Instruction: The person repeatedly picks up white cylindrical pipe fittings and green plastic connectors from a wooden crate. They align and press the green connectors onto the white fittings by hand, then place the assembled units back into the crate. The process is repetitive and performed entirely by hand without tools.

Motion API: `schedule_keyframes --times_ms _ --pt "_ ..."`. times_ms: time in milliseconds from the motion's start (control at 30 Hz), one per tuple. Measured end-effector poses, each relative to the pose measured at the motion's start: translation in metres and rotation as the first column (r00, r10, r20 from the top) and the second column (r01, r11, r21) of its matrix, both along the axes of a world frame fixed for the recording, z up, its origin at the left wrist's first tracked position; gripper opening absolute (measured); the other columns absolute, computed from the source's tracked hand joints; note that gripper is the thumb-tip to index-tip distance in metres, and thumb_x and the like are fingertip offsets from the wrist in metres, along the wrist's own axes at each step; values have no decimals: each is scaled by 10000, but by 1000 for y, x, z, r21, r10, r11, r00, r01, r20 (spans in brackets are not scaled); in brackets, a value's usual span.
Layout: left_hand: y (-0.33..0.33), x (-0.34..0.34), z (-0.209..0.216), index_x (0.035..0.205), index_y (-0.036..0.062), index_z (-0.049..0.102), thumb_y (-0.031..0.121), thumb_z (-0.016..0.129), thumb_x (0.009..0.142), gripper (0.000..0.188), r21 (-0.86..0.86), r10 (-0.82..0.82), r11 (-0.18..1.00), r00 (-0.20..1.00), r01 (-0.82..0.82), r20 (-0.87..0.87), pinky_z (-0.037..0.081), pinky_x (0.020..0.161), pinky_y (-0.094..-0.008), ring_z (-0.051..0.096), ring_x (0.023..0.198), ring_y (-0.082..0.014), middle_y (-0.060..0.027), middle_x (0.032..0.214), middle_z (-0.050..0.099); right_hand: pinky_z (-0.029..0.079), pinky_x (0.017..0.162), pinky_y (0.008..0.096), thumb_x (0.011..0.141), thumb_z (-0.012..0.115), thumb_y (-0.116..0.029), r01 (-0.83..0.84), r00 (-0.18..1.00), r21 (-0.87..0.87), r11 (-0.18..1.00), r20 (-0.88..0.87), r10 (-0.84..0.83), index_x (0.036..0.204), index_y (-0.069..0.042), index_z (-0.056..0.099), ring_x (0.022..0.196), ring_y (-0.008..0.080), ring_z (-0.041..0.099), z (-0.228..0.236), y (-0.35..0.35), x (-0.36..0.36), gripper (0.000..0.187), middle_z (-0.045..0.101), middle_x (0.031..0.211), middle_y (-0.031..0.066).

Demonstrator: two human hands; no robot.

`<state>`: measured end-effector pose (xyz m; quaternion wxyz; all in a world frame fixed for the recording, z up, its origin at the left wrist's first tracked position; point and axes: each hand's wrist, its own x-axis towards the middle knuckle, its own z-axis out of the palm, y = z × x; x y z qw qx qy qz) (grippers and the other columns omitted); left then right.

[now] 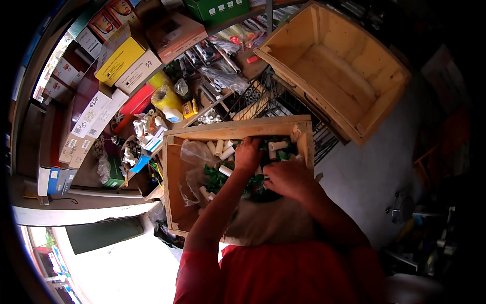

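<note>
Right hand (289,177) is in the near crate (238,128), fingers bent over the green parts (213,178). Left hand (247,153) is just beyond, fingers half curled by the cream tubes (226,170). Tips hidden on both, can't tell if either has hold of anything. Tubes and green parts lie mixed in that crate, clear bag (193,152) left. Second crate (334,66) beyond, to the right.
</note>
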<state>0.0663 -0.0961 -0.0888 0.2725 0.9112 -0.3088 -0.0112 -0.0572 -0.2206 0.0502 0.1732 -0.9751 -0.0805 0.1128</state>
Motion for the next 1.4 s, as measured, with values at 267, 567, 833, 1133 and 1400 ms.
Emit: schedule_keyframes --times_ms 267,567,833,1133,1400 --pt "19 11 -14 1024 69 649 162 738 751 301 -202 55 972 956 -117 -288 513 776 -407 654 871 -328 -151 951 671 527 768 430 847 654 -265 117 990 131 984 66 -126 1120 -114 566 957 291 641 -1 3 7 325 622 1088 61" --pt "51 -15 106 1123 -28 636 40 654 898 235 -618 -375 772 679 -149 -632 513 788 -265 622 885 -108 -49 977 679 542 772 350 912 618 -113 61 900 648 760 293 -322 1338 -95 456 991 244 621 0 -5 11 457 538 1199 120" --pt "48 -32 128 1165 17 614 118 641 925 263 -764 -564 565 530 -311 -633 523 852 -311 638 936 -145 -57 1041 669 522 672 245 872 679 -47 -15 906 863 505 225 -358 1160 -51 621 846 116 633 1 -8 14 294 611 1034 48" --pt "37 -33 117 1136 30 609 188 614 950 244 -768 -581 528 506 -363 -638 517 807 -288 641 866 -138 -47 972 671 521 699 226 880 667 -9 -69 908 964 256 167 -385 1164 -16 571 880 94 621 -14 -11 14 300 609 1036 31" --pt "26 -14 43 1036 28 650 186 684 848 248 -383 -112 922 911 -54 -398 520 744 -290 657 813 -186 -97 959 698 509 713 225 929 624 -53 67 918 998 3 -61 -391 1185 -29 552 840 63 603 6 -17 7 267 619 996 0"
